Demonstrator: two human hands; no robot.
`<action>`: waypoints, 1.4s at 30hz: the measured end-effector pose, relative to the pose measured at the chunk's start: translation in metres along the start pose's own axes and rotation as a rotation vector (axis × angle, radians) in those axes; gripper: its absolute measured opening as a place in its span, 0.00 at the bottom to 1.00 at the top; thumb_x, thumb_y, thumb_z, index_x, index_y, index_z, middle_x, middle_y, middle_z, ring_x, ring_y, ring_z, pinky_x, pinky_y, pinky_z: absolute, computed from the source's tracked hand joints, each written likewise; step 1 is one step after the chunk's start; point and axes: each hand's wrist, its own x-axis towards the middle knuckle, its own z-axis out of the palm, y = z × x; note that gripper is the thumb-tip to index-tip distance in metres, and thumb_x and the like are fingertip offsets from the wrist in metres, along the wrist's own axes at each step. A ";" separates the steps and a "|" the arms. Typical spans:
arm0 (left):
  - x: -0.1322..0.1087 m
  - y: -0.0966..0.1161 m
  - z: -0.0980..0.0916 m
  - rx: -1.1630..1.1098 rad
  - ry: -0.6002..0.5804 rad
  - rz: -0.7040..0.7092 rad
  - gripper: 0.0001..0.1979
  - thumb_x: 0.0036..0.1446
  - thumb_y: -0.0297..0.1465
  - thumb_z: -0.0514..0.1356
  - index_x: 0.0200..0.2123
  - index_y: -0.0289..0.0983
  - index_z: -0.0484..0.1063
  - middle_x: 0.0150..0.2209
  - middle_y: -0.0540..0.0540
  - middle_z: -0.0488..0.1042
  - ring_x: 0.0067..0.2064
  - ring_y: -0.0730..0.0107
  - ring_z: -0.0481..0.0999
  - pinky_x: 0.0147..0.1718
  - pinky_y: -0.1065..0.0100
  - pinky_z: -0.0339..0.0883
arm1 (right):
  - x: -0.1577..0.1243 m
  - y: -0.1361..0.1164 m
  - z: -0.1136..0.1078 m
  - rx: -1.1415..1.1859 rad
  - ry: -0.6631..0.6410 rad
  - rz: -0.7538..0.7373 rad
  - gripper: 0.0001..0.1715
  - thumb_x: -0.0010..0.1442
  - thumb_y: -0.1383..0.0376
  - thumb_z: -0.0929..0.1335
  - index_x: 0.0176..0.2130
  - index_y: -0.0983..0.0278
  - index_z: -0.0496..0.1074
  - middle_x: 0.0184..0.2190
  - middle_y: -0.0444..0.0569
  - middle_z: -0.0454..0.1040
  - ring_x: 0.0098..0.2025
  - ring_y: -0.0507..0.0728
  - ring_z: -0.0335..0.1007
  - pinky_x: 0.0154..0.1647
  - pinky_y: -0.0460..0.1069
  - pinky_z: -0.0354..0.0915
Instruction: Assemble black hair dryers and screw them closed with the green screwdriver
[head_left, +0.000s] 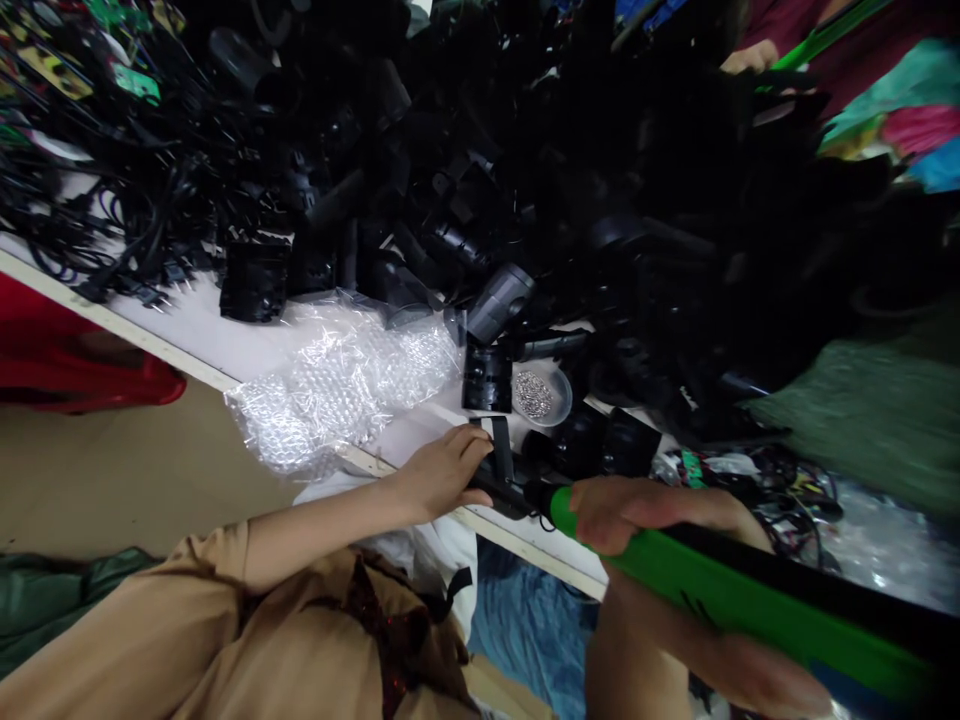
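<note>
Our left hand (442,472) has its fingers pressed together on a small black plastic part (501,470) at the edge of the white bench (195,330), low in the middle of the frame. Just to its right, our right hand (637,510) has its fingers clamped around a green-and-black electric screwdriver (735,600), whose tip meets that part. Just above sits a clear dish of silvery screws (540,393), with crumpled bubble wrap (345,385) to the left and a heap of black plastic parts (600,200) beyond.

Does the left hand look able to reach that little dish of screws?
Probably yes. The dish sits just beyond the left hand, with little between them. But that hand is gripping a black part, so it would need to let go first.
</note>
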 end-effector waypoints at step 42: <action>0.013 0.078 -0.027 -0.346 -0.105 -0.130 0.43 0.39 0.50 0.64 0.56 0.41 0.53 0.53 0.40 0.65 0.52 0.48 0.68 0.45 0.54 0.69 | -0.100 -0.019 -0.076 -0.594 0.154 -0.245 0.53 0.36 0.49 0.76 0.57 0.57 0.55 0.52 0.52 0.66 0.53 0.59 0.64 0.53 0.53 0.62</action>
